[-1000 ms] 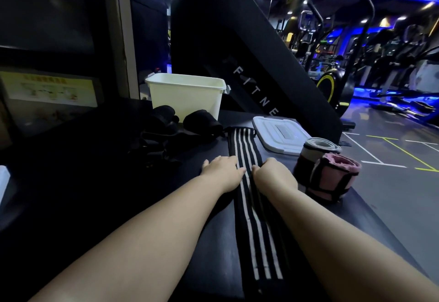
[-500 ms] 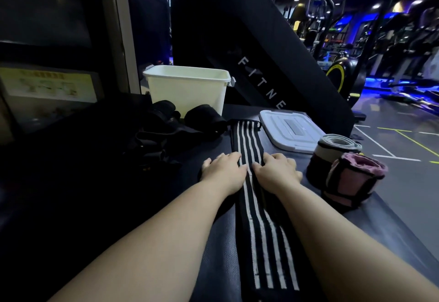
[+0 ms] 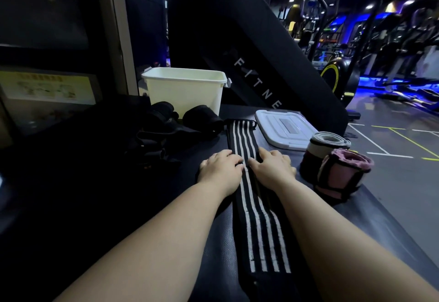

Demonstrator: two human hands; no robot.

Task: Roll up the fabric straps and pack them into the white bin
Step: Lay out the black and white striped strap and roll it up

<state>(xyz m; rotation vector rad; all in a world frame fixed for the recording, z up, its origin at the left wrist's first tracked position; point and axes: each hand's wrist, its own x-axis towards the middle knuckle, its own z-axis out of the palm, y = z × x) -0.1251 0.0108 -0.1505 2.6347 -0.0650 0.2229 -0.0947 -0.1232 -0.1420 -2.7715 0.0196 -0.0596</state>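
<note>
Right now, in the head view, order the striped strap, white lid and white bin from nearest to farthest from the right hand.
1. striped strap: under the right hand, touching it.
2. white lid: just ahead, slightly to the right.
3. white bin: farthest, at the back left.

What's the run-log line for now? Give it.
striped strap: flat, unrolled | left hand: on strap | right hand: on strap | white bin: lidless

Dark bench carries striped strap, white bin, lid, rolled straps.
</note>
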